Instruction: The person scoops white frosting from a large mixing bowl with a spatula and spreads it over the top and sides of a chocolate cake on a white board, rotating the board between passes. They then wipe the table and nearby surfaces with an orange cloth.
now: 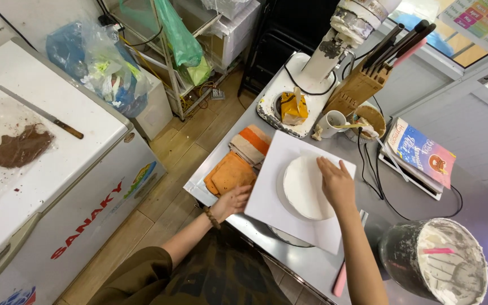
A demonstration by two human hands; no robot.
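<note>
A white square board (280,169) lies on the steel counter (481,197) with a round white cake layer (303,186) on it. My right hand (335,183) rests flat on the right side of the round layer, fingers spread. My left hand (231,201) grips the board's left edge, a bead bracelet on the wrist. Under the board a round turntable rim (286,237) shows.
Folded orange cloths (235,169) lie left of the board. A knife block (362,85), stand mixer (334,45), cup (330,123) and booklet (422,155) stand behind. A cream-filled bucket (436,260) sits at right. A chest freezer (40,169) with a knife (40,113) stands at left.
</note>
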